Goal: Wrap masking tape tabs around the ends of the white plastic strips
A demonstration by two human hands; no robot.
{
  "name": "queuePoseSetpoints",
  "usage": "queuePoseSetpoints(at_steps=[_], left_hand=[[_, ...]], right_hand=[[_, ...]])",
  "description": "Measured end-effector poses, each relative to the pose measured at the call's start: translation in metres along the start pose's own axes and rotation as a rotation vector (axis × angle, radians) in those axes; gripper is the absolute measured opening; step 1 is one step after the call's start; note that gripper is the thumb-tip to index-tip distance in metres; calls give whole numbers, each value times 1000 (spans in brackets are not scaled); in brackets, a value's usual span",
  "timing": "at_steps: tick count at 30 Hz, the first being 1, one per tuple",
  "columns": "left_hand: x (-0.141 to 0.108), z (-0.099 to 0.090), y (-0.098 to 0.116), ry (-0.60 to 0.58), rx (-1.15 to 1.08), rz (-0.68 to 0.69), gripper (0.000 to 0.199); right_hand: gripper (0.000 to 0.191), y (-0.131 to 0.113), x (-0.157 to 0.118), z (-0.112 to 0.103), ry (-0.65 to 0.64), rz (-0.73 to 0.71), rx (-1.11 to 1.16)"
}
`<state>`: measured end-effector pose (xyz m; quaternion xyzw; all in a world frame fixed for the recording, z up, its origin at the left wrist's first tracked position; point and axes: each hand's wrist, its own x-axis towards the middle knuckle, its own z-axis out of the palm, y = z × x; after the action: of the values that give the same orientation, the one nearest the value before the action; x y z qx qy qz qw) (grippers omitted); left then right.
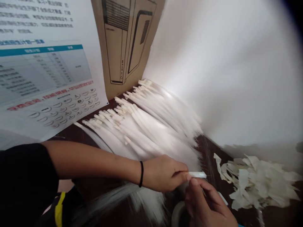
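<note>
My left hand [163, 173], with a black band at the wrist, is closed round a thin bundle of white fibres. The bundle's white wrapped end [197, 174] sticks out past the thumb and forefinger, and loose fibres [111, 198] trail to the lower left. My right hand [205, 201] pinches at the bundle just below that end, its fingertips touching my left thumb. Many similar fibre bundles [151, 132] lie side by side behind my left hand, their cream-taped ends toward the back left.
Torn strips of cream tape or paper [258, 183] are heaped at the right. Part of a tape roll [177, 214] shows below my hands. A printed sheet [47, 72], a brown cardboard box [127, 47] and a large white panel [220, 72] stand around the dark table [210, 146].
</note>
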<state>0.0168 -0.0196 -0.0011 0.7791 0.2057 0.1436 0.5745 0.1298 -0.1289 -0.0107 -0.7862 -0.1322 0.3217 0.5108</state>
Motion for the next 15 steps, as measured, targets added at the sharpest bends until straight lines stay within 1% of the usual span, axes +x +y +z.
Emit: queuePoseSetpoints(at_steps=[2,6,8,12,15], left_hand=[[-1,2,-4,52,37,62,30],[-2,4,-7,23,25,77,28],[-2,2,-4,-18,19,42,27],[-3,-5,5,-146,-5,-71,26],[-2,-8,9,-164,13,-93,23]], right_hand=[[52,0,-2,1,14,-5,32],[52,-2,-4,4,71,8,139],[50,0,-3,3,62,-17,147],[50,3,2,1,75,-33,63],[50,3,2,5,113,-92,112]])
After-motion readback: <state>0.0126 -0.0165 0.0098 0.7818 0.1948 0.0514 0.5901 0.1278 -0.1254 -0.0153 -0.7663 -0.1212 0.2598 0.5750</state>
